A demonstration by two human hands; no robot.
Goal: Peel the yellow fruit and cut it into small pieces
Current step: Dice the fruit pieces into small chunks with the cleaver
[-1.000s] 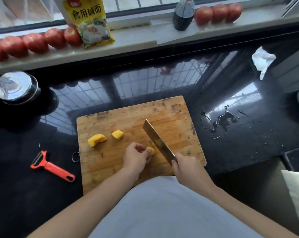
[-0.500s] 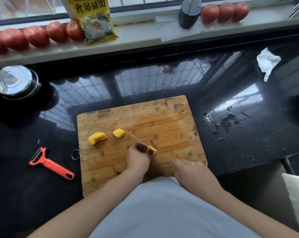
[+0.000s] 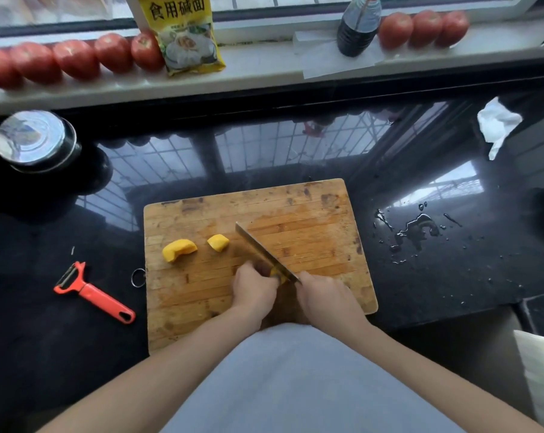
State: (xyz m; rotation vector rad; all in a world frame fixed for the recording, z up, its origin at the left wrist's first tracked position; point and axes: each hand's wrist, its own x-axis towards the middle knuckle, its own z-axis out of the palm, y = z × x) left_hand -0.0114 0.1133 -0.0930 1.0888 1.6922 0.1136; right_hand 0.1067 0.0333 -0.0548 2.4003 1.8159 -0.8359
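Yellow fruit pieces [image 3: 179, 250] lie on a tan, brown-stained cutting board [image 3: 311, 220] (glossy black counter [image 3: 452, 276] beneath); orange-red peeler [image 3: 92, 292] left, red tomatoes [image 3: 73, 59] far.

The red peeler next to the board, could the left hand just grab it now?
Probably not right away. The left hand is busy holding a yellow fruit piece under the knife. The peeler lies on the counter left of the cutting board, with nothing between, once that hand lets go.

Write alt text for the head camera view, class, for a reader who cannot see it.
The left hand steadies a yellow fruit piece on a wooden cutting board while the right hand holds a knife against it. Two cut pieces lie to the left; an orange peeler lies beside the board.
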